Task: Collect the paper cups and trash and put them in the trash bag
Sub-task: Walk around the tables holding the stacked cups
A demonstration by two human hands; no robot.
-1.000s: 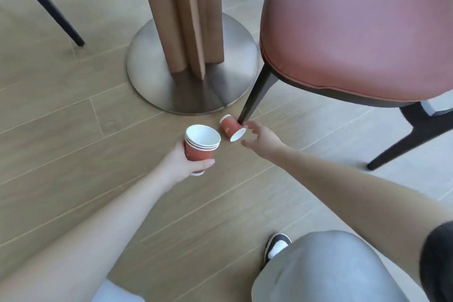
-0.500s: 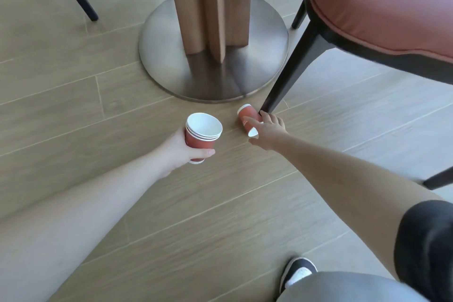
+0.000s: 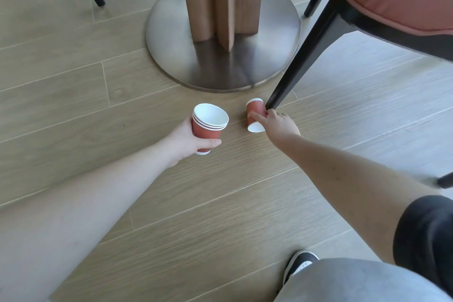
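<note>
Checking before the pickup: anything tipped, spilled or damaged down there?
One red paper cup lies tipped on its side on the wood floor, against the black chair leg; the right hand is on it. No spill or damage visible. The left hand holds the cup stack upright.

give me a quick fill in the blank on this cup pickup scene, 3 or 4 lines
1. The left hand holds a stack of cups with their openings facing ____.
2. The fallen cup on the wooden floor lies on its ____.
3. The ____ hand has its fingers on that fallen cup.
4. The fallen cup lies right beside the foot of a black ____ leg.

Missing words: up; side; right; chair
</note>
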